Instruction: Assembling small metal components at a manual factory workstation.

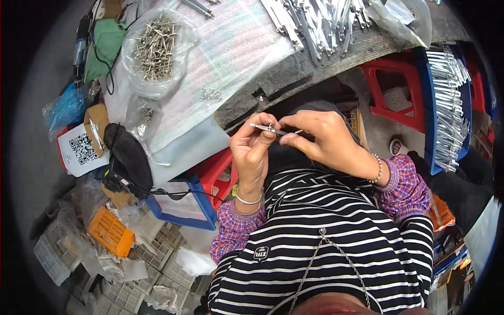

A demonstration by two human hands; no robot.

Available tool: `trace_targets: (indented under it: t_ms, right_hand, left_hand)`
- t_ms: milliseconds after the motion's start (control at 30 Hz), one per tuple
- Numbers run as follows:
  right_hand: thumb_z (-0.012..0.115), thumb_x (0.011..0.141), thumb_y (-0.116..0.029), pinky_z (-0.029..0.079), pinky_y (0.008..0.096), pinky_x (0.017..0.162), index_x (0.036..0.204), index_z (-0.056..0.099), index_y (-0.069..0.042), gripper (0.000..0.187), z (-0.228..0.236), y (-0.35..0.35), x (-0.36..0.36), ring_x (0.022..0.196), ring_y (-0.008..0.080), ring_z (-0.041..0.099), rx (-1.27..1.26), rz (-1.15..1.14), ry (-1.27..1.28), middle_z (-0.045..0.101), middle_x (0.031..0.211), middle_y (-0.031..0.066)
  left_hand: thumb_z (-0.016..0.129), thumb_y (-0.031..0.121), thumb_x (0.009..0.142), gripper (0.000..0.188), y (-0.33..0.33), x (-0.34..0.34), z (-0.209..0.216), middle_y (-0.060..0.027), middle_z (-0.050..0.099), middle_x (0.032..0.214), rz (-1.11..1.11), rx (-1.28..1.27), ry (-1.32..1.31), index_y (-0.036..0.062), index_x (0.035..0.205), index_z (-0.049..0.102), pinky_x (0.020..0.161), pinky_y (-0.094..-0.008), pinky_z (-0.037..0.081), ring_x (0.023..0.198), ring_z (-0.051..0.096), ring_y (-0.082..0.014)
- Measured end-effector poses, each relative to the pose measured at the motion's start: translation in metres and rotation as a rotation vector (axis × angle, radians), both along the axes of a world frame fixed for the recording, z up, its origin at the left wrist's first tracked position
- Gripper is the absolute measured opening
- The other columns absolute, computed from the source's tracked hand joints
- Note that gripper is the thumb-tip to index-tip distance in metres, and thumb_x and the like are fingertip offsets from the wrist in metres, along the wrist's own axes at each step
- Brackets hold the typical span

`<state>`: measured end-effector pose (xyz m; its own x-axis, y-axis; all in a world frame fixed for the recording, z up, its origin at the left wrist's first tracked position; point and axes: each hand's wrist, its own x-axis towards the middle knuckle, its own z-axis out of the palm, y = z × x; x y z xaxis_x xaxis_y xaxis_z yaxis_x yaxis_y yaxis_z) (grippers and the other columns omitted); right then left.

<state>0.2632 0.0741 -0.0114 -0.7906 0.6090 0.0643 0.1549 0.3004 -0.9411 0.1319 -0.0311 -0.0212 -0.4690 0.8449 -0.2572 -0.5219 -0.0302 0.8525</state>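
Note:
In front of my striped shirt, both hands meet over a thin silvery metal strip (pixel 260 127). My left hand (pixel 251 152) pinches it between thumb and fingers, and a small shiny fitting stands up at the fingertips. My right hand (pixel 323 137) is closed in a pinch at the strip's other end; its thumb and forefinger hide part of it. Beyond my hands lies a small scatter of tiny metal parts (pixel 211 94) on the sheet-covered table. A clear plastic bag (pixel 155 52) full of metal pins or screws sits at the far left, with a smaller bag (pixel 147 113) of small parts nearer me.
Many long metal strips (pixel 328 23) lie at the table's far edge beside a plastic bag (pixel 404 21). To the right, a blue bin (pixel 431 152) of metal strips stands near a red stool (pixel 395 65). Left are a blue tray (pixel 207 205) and an orange basket (pixel 109 231).

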Motion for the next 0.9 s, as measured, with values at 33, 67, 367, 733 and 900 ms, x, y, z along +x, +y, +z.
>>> trace_targets:
  t_ms: [33,67,367,733,900]
  right_hand:
    - [0.07,0.073,-0.011,0.042,0.0328,0.049,0.09,0.064,-0.001,0.021,-0.003,-0.001,0.001,0.056,0.0262,0.057,0.012,0.015,0.006,0.06,0.07,0.0122]
    - [0.07,0.073,-0.01,0.042,0.0337,0.049,0.088,0.064,-0.001,0.019,-0.005,-0.001,0.002,0.057,0.0269,0.057,0.023,0.03,0.012,0.06,0.07,0.0122]
    - [0.065,0.076,-0.016,0.043,0.04,0.048,0.073,0.062,-0.003,0.014,-0.008,0.001,0.013,0.058,0.032,0.057,0.023,0.074,-0.03,0.058,0.066,0.0106]
    - [0.067,0.072,-0.011,0.04,0.0375,0.047,0.081,0.064,-0.004,0.012,-0.006,0.0,0.022,0.054,0.0268,0.055,0.157,0.172,-0.001,0.053,0.061,0.0079]
    - [0.067,0.072,-0.012,0.04,0.0375,0.047,0.082,0.064,-0.003,0.014,-0.004,0.002,0.025,0.053,0.0265,0.055,0.201,0.199,-0.043,0.053,0.06,0.0078]
  left_hand:
    - [0.068,0.004,0.079,0.016,0.0,0.0,-0.002,-0.0069,0.055,0.088,-0.001,-0.016,-0.001,-0.0039,0.089,0.059,0.076,-0.0247,0.041,0.083,0.052,-0.0145]
    - [0.068,0.004,0.079,0.016,-0.001,0.0,-0.004,-0.0069,0.055,0.088,-0.008,-0.022,-0.003,-0.0039,0.089,0.059,0.076,-0.0247,0.041,0.083,0.052,-0.0145]
    - [0.07,0.008,0.078,0.02,-0.003,-0.01,-0.009,-0.0097,0.057,0.089,-0.24,-0.078,0.015,-0.0053,0.089,0.06,0.071,-0.0229,0.045,0.08,0.054,-0.0144]
    - [0.064,0.015,0.081,0.019,-0.006,-0.009,-0.018,-0.0111,0.052,0.082,-0.355,-0.031,-0.048,-0.0017,0.079,0.056,0.074,-0.0312,0.043,0.08,0.051,-0.0209]
    - [0.068,0.011,0.075,0.019,-0.008,-0.004,-0.021,-0.0102,0.056,0.083,-0.329,-0.051,-0.182,-0.0039,0.078,0.057,0.074,-0.0273,0.044,0.08,0.054,-0.0175]
